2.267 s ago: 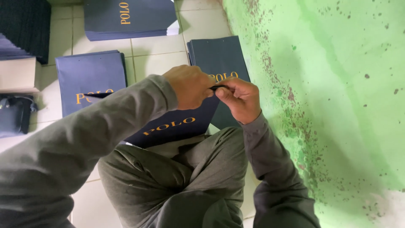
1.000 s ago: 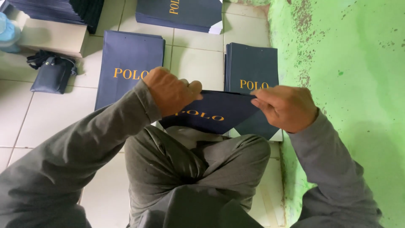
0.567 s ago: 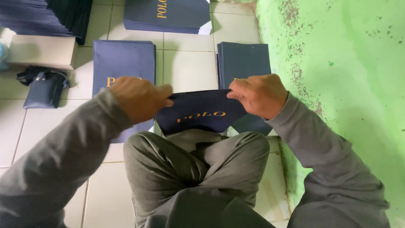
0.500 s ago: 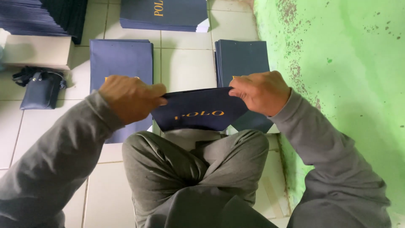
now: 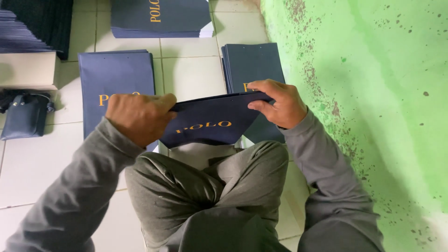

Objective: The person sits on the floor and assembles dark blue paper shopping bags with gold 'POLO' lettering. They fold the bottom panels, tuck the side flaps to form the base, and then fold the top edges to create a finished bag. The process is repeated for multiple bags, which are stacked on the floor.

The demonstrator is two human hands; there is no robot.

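Note:
I hold a flat navy paper bag (image 5: 211, 122) with gold lettering above my knees. My left hand (image 5: 140, 116) grips its left end with the fingers curled over the top edge. At the right end, my right hand (image 5: 278, 102) pinches the top edge between thumb and fingers. The bag is held nearly level, its printed face turned toward me. Both sleeves are grey.
Stacks of the same navy bags lie on the white tiled floor: one to the left (image 5: 116, 81), one ahead on the right (image 5: 252, 63), one at the top (image 5: 158, 18). A small dark pouch (image 5: 23, 119) sits far left. A green stained wall (image 5: 364, 93) runs along the right.
My hands have spread apart along the bag's top edge, and the bag has turned from tilted to nearly level. The view has shifted slightly toward the floor ahead.

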